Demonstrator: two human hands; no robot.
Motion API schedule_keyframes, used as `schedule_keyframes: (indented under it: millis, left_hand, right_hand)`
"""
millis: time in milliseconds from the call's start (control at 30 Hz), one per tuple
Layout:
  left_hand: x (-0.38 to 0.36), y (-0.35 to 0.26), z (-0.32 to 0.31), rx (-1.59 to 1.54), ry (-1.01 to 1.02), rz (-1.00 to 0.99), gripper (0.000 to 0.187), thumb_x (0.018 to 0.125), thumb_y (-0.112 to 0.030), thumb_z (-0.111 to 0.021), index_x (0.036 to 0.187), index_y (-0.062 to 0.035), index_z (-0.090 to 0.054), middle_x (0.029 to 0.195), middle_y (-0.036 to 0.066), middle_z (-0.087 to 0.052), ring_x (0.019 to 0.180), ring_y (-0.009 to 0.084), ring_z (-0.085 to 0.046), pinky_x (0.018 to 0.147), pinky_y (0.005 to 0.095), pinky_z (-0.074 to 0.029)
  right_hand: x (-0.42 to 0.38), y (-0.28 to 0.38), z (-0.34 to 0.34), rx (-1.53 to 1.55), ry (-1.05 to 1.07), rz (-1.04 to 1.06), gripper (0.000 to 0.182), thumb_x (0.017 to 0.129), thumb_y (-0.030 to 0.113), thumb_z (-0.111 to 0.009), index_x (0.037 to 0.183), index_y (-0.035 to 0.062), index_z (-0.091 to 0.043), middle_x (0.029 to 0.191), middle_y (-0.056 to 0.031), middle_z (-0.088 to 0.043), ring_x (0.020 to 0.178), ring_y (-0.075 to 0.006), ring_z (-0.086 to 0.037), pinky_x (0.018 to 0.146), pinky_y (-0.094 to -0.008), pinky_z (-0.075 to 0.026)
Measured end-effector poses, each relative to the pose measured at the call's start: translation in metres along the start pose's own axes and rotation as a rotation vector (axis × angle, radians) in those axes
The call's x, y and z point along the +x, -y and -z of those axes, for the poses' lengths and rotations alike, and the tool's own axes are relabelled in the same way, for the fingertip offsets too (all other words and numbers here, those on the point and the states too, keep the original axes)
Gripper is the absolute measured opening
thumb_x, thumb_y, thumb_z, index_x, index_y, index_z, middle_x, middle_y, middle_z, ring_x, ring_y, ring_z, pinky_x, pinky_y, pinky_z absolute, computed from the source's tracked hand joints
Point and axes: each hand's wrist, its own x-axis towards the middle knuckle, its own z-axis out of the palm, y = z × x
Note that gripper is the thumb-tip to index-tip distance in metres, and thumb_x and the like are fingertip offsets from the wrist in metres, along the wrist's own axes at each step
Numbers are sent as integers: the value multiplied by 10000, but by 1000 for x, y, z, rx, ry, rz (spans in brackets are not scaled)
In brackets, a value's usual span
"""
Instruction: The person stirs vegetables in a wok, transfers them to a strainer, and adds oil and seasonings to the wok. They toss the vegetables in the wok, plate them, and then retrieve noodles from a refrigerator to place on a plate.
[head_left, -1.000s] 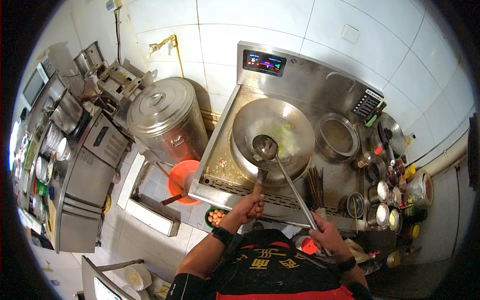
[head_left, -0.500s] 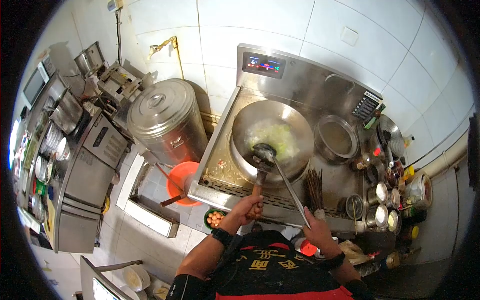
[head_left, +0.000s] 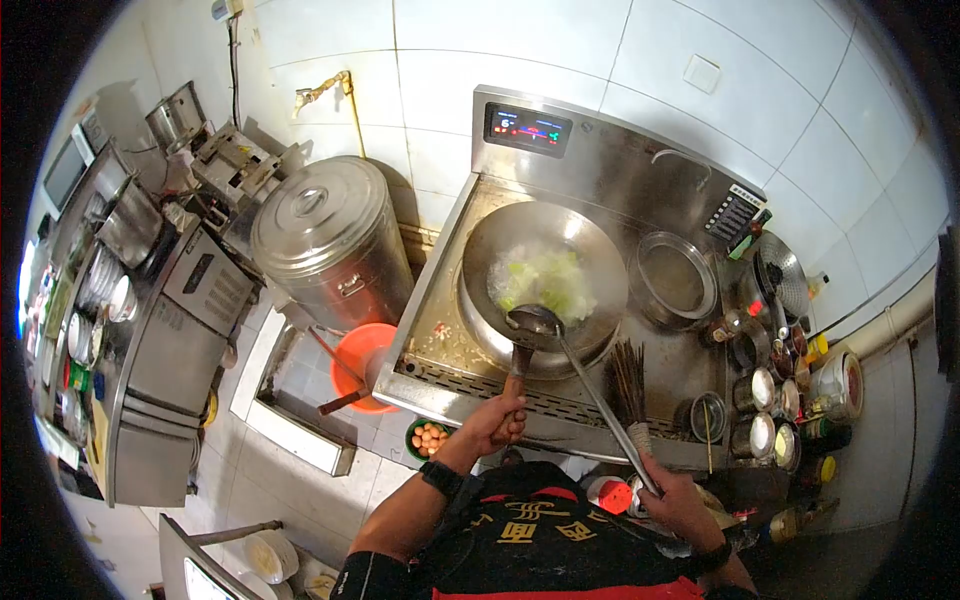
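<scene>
A wide metal wok (head_left: 490, 235) sits on the stove with steaming pale-green chopped food (head_left: 548, 280) in its bottom. My left hand (head_left: 494, 424) is wrapped round the wok's wooden handle (head_left: 516, 372). In my right hand (head_left: 676, 497) is the end of a long-handled ladle (head_left: 535, 319). The ladle's dark bowl rests over the near side of the wok, at the edge of the food. Its handle slopes down to the right, above the stove's front edge.
Right of the wok stand a metal basin (head_left: 677, 277), a bamboo brush (head_left: 627, 385) and several seasoning pots (head_left: 755, 433). A large lidded steel drum (head_left: 335, 250) and an orange bucket (head_left: 362, 365) are at left. Eggs (head_left: 429, 438) lie in a green bowl below the stove.
My right hand has moved right and down, drawing the ladle back toward the wok's near side. My left hand keeps its grip on the wok handle.
</scene>
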Motion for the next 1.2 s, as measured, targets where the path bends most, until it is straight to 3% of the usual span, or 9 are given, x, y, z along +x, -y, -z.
schedule_keyframes:
  millis: [100,167,400,467,700,800,867,1067,1200]
  left_hand:
    - [2,0,2,10,-13,-6,156,953,-165,-576,1010,-119,-437,735,2,-517,532,95,-492,440,248,-427]
    - [2,1,4,-23,9,8,158,952,-169,-579,1009,-117,-442,729,0,-516,533,95,-492,442,247,-428]
    - [-7,-2,-7,47,-49,-10,163,945,-196,-595,985,-116,-459,721,-5,-514,532,93,-492,447,251,-425]
    - [-1,1,-1,47,-45,-9,161,947,-195,-592,988,-115,-458,721,-4,-514,531,95,-491,449,256,-428]
    - [4,1,4,18,-11,15,148,956,-182,-575,1000,-118,-448,728,2,-509,531,102,-484,451,263,-423]
    - [2,1,2,-5,8,18,151,957,-183,-573,1007,-122,-445,731,3,-502,536,103,-477,445,254,-413]
    - [6,4,7,-6,10,27,150,957,-182,-572,1009,-124,-445,730,3,-500,538,103,-473,446,253,-411]
    - [7,4,9,2,5,15,156,958,-183,-570,1021,-122,-441,736,7,-500,538,102,-472,446,253,-411]
    - [3,3,3,-13,-1,27,165,958,-182,-574,1031,-115,-442,735,11,-505,533,104,-484,441,250,-409]
  right_hand:
    - [5,6,-7,75,10,43,664,848,180,-609,1458,62,-376,904,-254,-642,690,-223,-619,707,-320,-494]
    - [21,-4,-24,3,-60,221,673,853,165,-566,1463,16,-324,936,-267,-661,792,-387,-665,739,-464,-526]
    - [76,-25,-60,-421,-225,184,654,882,123,-529,1481,13,-290,817,-277,-588,669,-407,-605,610,-522,-485]
    - [92,-25,-61,-433,-178,29,641,884,99,-522,1478,36,-290,852,-262,-598,804,-422,-620,687,-526,-481]
    - [171,-15,-78,-400,-257,-13,668,864,78,-533,1479,26,-279,872,-303,-598,821,-425,-632,688,-529,-483]
    - [188,5,-78,-132,-172,-59,693,865,95,-543,1493,29,-260,997,-342,-608,856,-417,-643,744,-511,-497]
    - [193,2,-84,48,-211,90,726,870,134,-571,1507,39,-238,1071,-332,-619,867,-382,-662,773,-440,-510]
    - [144,20,-62,350,-76,54,745,854,172,-587,1513,83,-251,1017,-272,-654,774,-316,-648,722,-352,-491]
    - [121,-13,-57,276,15,28,735,848,188,-579,1507,83,-271,983,-262,-647,733,-306,-615,739,-350,-491]
